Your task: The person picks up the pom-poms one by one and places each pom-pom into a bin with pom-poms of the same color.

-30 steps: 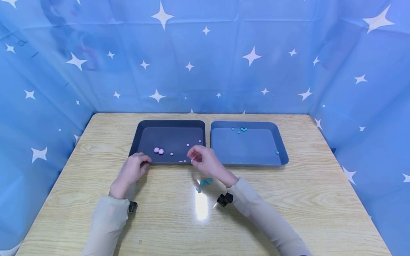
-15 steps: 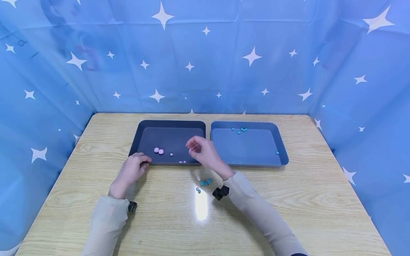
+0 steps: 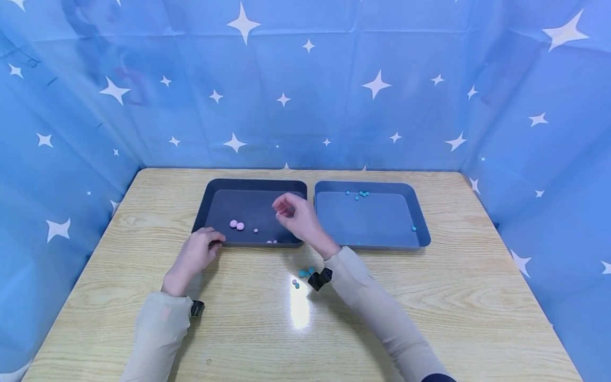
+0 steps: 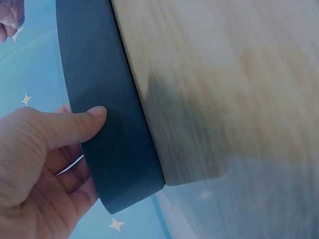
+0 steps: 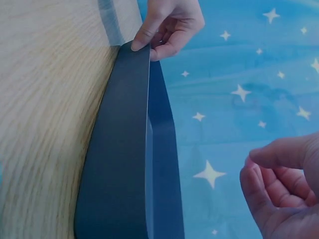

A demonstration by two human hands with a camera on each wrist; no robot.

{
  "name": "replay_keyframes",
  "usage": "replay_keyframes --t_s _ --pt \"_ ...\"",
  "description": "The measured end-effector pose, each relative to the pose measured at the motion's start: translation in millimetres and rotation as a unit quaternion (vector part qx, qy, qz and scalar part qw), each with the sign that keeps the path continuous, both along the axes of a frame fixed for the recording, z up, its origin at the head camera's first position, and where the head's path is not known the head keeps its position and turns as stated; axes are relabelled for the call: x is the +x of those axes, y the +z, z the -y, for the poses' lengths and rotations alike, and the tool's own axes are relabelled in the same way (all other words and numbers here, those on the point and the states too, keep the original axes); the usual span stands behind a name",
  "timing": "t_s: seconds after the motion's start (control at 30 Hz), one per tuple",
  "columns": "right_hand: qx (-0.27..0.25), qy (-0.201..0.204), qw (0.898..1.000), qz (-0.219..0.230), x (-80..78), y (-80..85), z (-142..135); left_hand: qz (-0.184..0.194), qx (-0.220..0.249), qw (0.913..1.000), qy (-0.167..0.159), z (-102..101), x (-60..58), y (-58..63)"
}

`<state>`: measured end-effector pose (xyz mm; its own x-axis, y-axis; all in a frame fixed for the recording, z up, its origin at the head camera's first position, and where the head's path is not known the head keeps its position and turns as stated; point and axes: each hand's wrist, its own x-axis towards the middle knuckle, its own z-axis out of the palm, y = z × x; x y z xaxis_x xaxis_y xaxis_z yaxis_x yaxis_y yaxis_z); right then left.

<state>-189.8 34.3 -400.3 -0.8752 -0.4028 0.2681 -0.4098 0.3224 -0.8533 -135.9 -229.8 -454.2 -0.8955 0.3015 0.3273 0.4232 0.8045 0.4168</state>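
Note:
My left hand (image 3: pixel 194 256) grips the near wall of the dark tray (image 4: pixel 114 144) close to its left corner, thumb outside and fingers inside. Over the right part of that tray, my right hand (image 3: pixel 298 216) is raised, with a small pink ball (image 5: pixel 248 162) pinched between thumb and forefinger. Two larger pink balls (image 3: pixel 236 225) lie together in the dark tray, with a smaller pink ball (image 3: pixel 255 231) beside them and more along the near wall. My right hand covers the tray's right side in the head view.
Right of the dark tray stands a blue tray (image 3: pixel 367 217) holding several small teal balls (image 3: pixel 364 193). On the table in front of the trays lie a few teal balls (image 3: pixel 302 274) and a small pink ball (image 3: pixel 294 282). A starry blue curtain (image 3: pixel 305 106) surrounds the table.
My right hand has moved away from me and slightly left, rising from the dark tray's near edge to over its inside. The left hand has stayed on the tray wall.

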Motion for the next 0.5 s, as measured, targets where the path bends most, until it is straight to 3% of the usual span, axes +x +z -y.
replay_keyframes --t_s 0.5 --pt "0.023 -0.04 0.999 0.015 -20.7 4.1 17 0.001 0.001 1.0 -0.005 0 -0.6 1.3"
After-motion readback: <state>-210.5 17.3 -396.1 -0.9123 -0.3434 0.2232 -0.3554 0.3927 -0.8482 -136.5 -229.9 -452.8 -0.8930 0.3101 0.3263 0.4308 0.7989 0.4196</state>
